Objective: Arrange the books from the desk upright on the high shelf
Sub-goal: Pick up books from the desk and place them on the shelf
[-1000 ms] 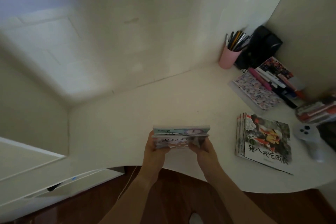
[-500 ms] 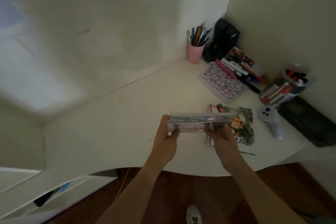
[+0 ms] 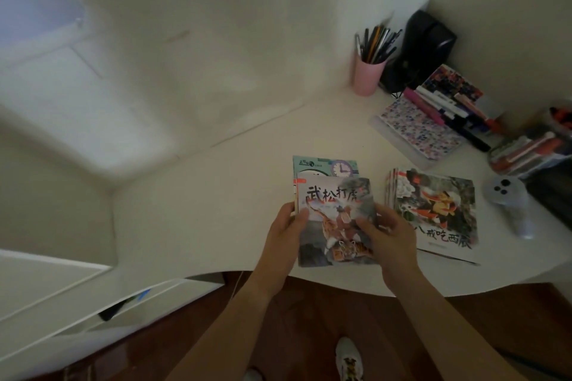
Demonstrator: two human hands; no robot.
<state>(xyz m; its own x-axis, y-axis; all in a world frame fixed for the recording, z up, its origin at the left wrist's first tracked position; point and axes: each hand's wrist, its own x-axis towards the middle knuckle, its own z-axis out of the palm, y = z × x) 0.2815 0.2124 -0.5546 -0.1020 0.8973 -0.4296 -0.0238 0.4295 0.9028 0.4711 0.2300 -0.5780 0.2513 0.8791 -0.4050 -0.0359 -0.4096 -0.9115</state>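
1. Far left: white drawer unit (image 3: 93, 303), one drawer ajar, dark item inside, too dim to identify.
2. White desk (image 3: 201, 210) fills the middle; curved front edge, wood floor below.
3. Left hand (image 3: 286, 230) grips the left edge of a small bundle of picture books (image 3: 335, 219), thumb on the top cover, other fingers hidden beneath.
4. Bundle sits over the desk near its front edge; can't tell if it rests on the surface. Top cover shows a tiger and a rider; a teal book with a clock face (image 3: 325, 165) sticks out behind it.
5. Right hand (image 3: 388, 237) holds the bundle's right edge, thumb laid on the cover, fingers curled around the side.
6. Just right of the bundle: second stack of picture books (image 3: 433, 210), flat on the desk, apart from the held ones.
7. Back right corner: pink pen cup (image 3: 366, 76), black speaker (image 3: 427, 46), patterned notebook (image 3: 418, 130) with markers (image 3: 445, 108) on top.
8. Far right: white controller (image 3: 507, 198), clear case of pens (image 3: 529, 148).
9. Bottom: a white shoe (image 3: 349, 359) on the floor.
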